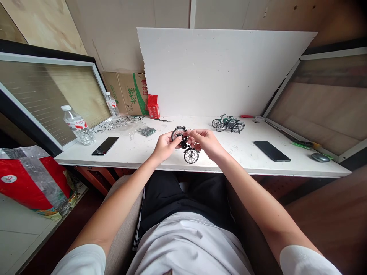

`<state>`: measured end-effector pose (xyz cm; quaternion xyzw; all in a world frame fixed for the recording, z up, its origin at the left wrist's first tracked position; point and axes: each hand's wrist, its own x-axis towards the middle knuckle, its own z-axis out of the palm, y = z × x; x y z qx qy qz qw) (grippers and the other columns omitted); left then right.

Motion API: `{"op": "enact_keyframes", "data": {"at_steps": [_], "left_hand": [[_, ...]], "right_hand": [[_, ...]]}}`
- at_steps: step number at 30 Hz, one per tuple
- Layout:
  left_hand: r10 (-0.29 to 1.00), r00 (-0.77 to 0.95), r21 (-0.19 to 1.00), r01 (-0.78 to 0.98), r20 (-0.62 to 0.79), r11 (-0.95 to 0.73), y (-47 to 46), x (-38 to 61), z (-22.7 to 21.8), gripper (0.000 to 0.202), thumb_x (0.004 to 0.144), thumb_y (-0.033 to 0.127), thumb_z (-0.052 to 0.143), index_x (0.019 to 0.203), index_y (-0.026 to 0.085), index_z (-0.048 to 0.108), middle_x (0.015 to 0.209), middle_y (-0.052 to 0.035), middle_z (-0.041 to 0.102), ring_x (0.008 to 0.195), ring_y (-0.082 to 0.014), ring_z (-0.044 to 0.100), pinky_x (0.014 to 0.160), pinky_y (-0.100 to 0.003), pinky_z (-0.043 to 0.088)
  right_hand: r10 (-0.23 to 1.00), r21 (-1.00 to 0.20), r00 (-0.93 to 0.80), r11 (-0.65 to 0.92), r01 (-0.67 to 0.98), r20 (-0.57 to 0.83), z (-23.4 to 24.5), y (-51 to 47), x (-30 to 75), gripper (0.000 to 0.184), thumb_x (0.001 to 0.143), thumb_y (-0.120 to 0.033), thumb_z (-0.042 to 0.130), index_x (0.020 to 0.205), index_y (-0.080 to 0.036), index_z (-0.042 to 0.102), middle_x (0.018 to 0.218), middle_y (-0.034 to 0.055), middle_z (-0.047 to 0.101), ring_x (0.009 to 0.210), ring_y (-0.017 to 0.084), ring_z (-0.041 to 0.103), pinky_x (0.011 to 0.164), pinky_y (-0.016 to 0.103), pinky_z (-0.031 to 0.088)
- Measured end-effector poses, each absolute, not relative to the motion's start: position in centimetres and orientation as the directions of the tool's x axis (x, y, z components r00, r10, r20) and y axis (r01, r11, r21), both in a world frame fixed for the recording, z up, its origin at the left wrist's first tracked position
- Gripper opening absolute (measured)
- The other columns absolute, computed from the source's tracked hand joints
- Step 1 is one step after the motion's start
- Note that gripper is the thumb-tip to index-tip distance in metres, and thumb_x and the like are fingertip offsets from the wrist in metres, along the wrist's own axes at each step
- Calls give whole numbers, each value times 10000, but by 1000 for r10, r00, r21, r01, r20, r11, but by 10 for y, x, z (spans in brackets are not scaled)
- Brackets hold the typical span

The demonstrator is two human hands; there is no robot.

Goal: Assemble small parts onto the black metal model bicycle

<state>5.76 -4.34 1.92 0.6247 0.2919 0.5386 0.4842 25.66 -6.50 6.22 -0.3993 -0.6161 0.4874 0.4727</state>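
A black miniature bicycle [191, 155] is held up over the front of the white table, one wheel above the other. My left hand [166, 145] pinches it from the left, with the thumb near the upper wheel and frame. From the right, my right hand [204, 141] closes its thumb and fingertips on the frame close to the upper wheel. Whether the right fingers also hold a small part is too small to make out. Behind and to the right stand more miniature bicycles [228, 124], green and black.
Phones lie at left [105, 146] and right [272, 151] on the white table [160, 162]. Water bottles [78, 126], a cardboard box [127, 93], a red box [153, 106], loose black part frames [117, 123] and a small bag of parts [147, 131] are at back left. A computer mouse [321, 157] sits far right.
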Motion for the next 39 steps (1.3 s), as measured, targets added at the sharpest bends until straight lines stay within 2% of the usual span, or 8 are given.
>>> {"op": "enact_keyframes", "data": {"at_steps": [3, 8, 16, 23, 26, 29, 34, 39], "left_hand": [[915, 211, 931, -204, 343, -302, -41, 53, 21, 455, 856, 462, 874, 1152, 127, 787, 1163, -165, 823, 1035, -298, 792, 907, -428, 676], [933, 150, 928, -234, 328, -288, -37, 46, 25, 398, 857, 424, 872, 1124, 139, 794, 1133, -164, 824, 1038, -314, 816, 906, -446, 674], [938, 115, 903, -332, 327, -274, -30, 30, 30, 381, 870, 389, 869, 1146, 146, 767, 1140, -173, 824, 1042, -336, 823, 964, -500, 652], [945, -57, 893, -315, 321, -322, -16, 9, 33, 294, 869, 339, 830, 1069, 143, 738, 1057, -130, 824, 1027, -271, 823, 1029, -478, 639], [934, -102, 889, -287, 343, -358, -13, 3, 35, 308, 872, 357, 825, 1070, 141, 731, 1028, -121, 814, 1016, -267, 823, 1047, -513, 634], [923, -117, 883, -271, 366, -384, -13, -2, 38, 329, 861, 365, 832, 1078, 139, 729, 1027, -114, 807, 979, -265, 828, 1050, -549, 634], [897, -178, 870, -227, 405, -438, -12, -11, 46, 351, 841, 383, 853, 1068, 151, 718, 998, -98, 803, 1006, -282, 827, 1025, -549, 651], [897, -175, 870, -225, 407, -438, -12, -13, 49, 375, 830, 392, 858, 1081, 149, 724, 996, -101, 806, 989, -279, 827, 1013, -539, 659]], "right_hand": [[961, -977, -179, 213, 1, 210, 64, -65, 257, 465, 873, -627, 817, 926, -167, 786, 739, 34, 674, 585, 110, 522, 478, 250, 316], [953, -959, -100, 282, -43, 285, 65, -62, 262, 354, 903, -533, 793, 888, -181, 761, 729, 26, 675, 584, 104, 523, 494, 241, 321], [956, -958, -57, 286, -12, 286, 61, -51, 270, 305, 924, -491, 741, 920, -186, 757, 697, 14, 660, 579, 111, 527, 491, 242, 306], [956, -954, 10, 294, 51, 295, 50, -35, 276, 304, 961, -488, 705, 916, -190, 743, 707, 28, 671, 591, 126, 558, 494, 245, 337], [952, -938, 7, 299, 178, 305, 38, -22, 282, 299, 981, -468, 697, 933, -179, 756, 757, 56, 722, 629, 141, 609, 537, 244, 406], [958, -872, -78, 285, 397, 278, 20, -6, 289, 238, 980, -393, 713, 929, -166, 762, 856, 89, 790, 704, 166, 687, 640, 262, 494], [961, -742, -128, 272, 613, 247, -12, 16, 298, 173, 989, -280, 681, 964, -165, 807, 988, 111, 828, 848, 210, 735, 746, 287, 524], [905, -479, -222, 386, 788, 364, -27, 19, 296, 252, 1020, -254, 657, 1180, -185, 838, 1160, 126, 814, 1092, 287, 697, 971, 371, 525]]}}
